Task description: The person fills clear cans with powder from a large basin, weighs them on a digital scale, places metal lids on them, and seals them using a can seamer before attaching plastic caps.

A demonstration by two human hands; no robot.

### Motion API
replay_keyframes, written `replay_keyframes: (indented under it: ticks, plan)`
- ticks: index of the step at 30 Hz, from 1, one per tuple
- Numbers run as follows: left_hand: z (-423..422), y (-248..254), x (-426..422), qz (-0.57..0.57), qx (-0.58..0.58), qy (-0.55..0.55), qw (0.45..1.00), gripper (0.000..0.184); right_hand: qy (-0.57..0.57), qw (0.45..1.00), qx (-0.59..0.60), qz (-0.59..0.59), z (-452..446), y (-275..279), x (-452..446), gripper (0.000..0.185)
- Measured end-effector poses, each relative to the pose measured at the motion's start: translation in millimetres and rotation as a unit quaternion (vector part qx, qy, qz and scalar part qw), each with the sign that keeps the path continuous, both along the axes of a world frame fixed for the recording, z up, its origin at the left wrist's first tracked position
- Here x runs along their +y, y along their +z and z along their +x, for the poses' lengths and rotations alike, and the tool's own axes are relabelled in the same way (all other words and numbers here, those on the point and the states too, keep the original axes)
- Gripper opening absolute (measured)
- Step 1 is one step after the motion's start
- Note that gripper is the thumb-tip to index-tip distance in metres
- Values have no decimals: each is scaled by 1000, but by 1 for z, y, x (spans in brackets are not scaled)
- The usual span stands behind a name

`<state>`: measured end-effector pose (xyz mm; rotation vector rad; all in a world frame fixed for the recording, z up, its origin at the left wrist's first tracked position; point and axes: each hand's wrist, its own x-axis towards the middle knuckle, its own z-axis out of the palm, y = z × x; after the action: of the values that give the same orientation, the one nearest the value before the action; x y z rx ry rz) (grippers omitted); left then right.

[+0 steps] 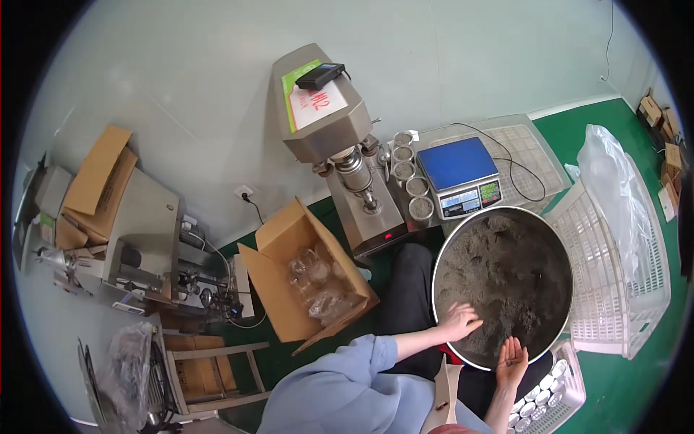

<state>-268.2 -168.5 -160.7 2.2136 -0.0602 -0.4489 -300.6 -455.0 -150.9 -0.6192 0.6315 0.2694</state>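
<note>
Grey-brown, crumbly material (477,264) is heaped in a wide, round, bright-rimmed metal basin (560,311), which is set over the dark-trousered legs (408,289) of a seated person in pale blue sleeves. The left hand (459,322) is placed over the near left part of the material, its fingers loosely spread; whether anything is pinched beneath them cannot be told. The right hand (511,362) is turned palm up at the near rim, its fingers extended side by side and slightly cupped, with dark smudges seen on them.

Beyond the basin, a blue-topped digital scale (459,165) is stood on a pale, gridded plastic tray (531,148). Beside it, small round containers (417,186) filled with grey matter are lined up next to a tall brushed-steel machine (318,108), on which a sheet of paper marked in red is laid.

To the left, an open brown cardboard box (275,289) is filled partly with clear plastic pieces. On the right, large white slatted baskets (593,275) are draped with clear plastic film (614,188); below them, silver-topped cans are gathered in a white crate (575,405). The room is bounded by pale walls (470,58) and floored in glossy green (564,119).
</note>
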Motion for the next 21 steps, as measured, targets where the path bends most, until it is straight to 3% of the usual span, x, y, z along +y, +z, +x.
replay_keyframes:
  ticks: [2, 4, 6, 7, 8, 9, 10, 11, 17, 21]
  plan:
    - [9, -38, -3, 12, 44, -72, 996, 58, 17, 1000, -13, -7, 0, -11, 9, 50]
    - [-16, -35, -17, -41, -184, 109, 976, 48, 49, 998, -27, -26, 4, -22, 22, 50]
    - [-14, -32, -16, -30, -167, 105, 980, 47, 129, 978, 2, -161, 12, -20, 42, 41]
    - [-11, -34, -11, -24, -133, 75, 988, 47, 233, 913, -67, -327, 15, -35, 47, 39]
    - [-8, -27, -6, -19, -99, 44, 994, 48, 324, 805, -133, -478, 17, -38, 56, 37]
    - [-7, -19, -4, -10, -26, 42, 999, 44, 388, 661, -160, -622, 14, -42, 64, 37]
    - [-10, -15, -3, -4, -24, 33, 999, 44, 434, 486, -180, -737, 7, -35, 80, 37]
    - [-11, -12, -3, 2, -22, 24, 999, 44, 452, 356, -243, -781, -3, -33, 85, 45]
    - [-14, -6, -3, 12, -27, 9, 1000, 43, 541, 498, -156, -660, 6, -2, 103, 49]
    - [-12, -8, -3, 14, -19, -2, 1000, 45, 519, 526, -181, -649, 7, -21, 98, 45]
